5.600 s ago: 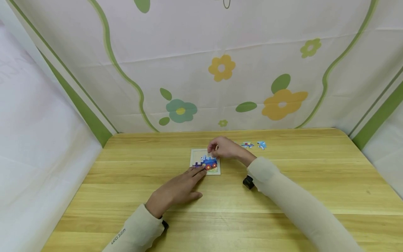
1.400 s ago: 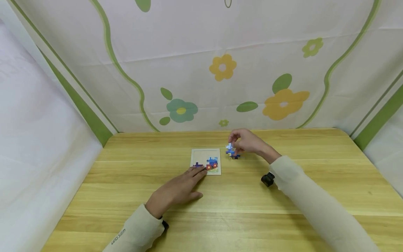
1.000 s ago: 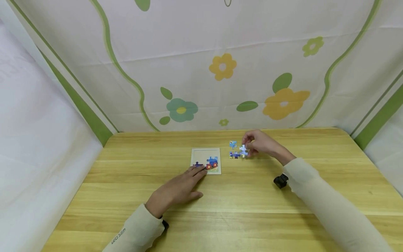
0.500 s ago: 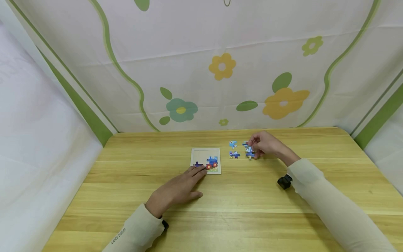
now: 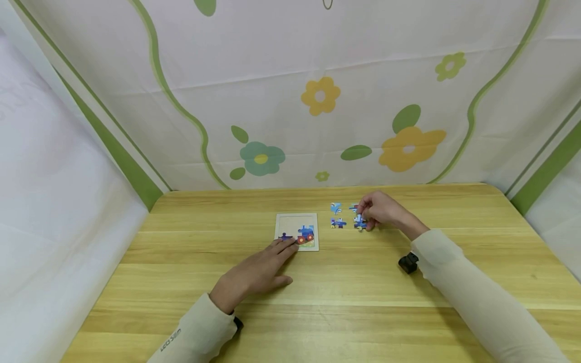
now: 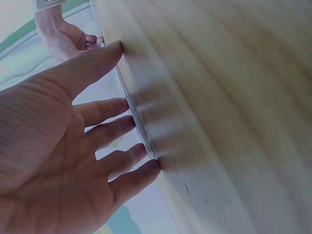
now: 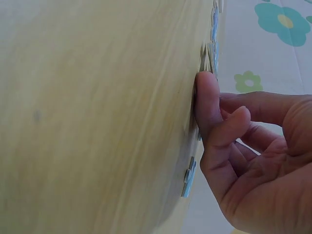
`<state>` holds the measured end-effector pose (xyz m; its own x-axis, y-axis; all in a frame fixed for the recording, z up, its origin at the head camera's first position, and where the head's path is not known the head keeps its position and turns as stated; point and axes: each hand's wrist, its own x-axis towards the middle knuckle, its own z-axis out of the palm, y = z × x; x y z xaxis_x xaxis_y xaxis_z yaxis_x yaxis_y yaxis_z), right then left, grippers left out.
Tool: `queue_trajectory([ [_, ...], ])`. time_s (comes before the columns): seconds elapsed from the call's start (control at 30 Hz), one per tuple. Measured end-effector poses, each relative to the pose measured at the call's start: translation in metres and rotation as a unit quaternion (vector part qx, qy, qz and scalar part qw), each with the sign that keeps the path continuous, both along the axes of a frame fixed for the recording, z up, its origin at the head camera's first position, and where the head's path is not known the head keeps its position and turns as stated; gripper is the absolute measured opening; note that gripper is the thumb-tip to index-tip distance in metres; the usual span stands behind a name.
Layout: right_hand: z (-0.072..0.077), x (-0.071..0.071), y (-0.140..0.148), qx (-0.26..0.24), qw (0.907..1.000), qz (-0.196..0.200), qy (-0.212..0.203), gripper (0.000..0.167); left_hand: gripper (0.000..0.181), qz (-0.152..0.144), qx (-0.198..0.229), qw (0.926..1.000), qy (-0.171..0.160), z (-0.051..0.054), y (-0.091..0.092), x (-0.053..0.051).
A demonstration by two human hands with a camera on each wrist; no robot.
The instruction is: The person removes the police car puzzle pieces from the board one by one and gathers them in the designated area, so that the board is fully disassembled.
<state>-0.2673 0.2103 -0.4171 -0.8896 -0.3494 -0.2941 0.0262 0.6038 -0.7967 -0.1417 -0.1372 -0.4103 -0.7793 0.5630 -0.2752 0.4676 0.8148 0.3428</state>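
Note:
In the head view, my right hand (image 5: 380, 207) pinches a blue and white jigsaw piece (image 5: 359, 223) low at the tabletop. The right wrist view shows the fingertips against a tilted piece (image 7: 204, 59), its printed face hidden. Beside it lie a purple-blue piece (image 5: 338, 223), a light-blue piece (image 5: 336, 207) and a piece (image 5: 353, 206) partly covered by the fingers. My left hand (image 5: 258, 269) rests its straight fingers on the near left edge of a white puzzle tray (image 5: 296, 216). Inside the tray are fitted train pieces (image 5: 306, 235) at lower right and a dark purple piece (image 5: 285, 236) at left.
The wooden table (image 5: 336, 302) spreads around both hands. A printed fabric backdrop (image 5: 272, 116) stands along its far edge, with a white side panel (image 5: 59, 201) at the left. Another loose piece (image 7: 189, 178) lies near the right hand in the right wrist view.
The upper middle piece with the white chimney has left the tray. My right hand has carried a piece rightward and lowered it beside the loose ones. The left hand has stayed put.

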Motion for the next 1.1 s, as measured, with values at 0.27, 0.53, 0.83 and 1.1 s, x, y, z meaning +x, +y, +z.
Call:
queue_trajectory([
  [0.27,-0.0022,-0.0008,-0.0009,0.016,0.9998,-0.002,0.01,0.016,0.072,-0.001,0.0,1.0,0.003,0.0,0.0003,-0.0006],
  [0.53,-0.003,0.0,-0.0013,0.015,0.9998,-0.005,0.009,0.015,0.073,-0.001,0.0,1.0,0.001,-0.0004,0.0001,-0.0004],
  [0.83,-0.0044,0.0023,-0.002,-0.003,0.9999,-0.007,0.008,0.013,0.073,-0.001,0.0,1.0,0.0,-0.0004,0.0001,-0.0006],
  [1.1,-0.0075,0.0019,-0.002,0.007,0.9998,-0.003,0.021,0.008,0.073,-0.002,0.0,1.0,0.0,-0.0004,0.0002,-0.0007],
])
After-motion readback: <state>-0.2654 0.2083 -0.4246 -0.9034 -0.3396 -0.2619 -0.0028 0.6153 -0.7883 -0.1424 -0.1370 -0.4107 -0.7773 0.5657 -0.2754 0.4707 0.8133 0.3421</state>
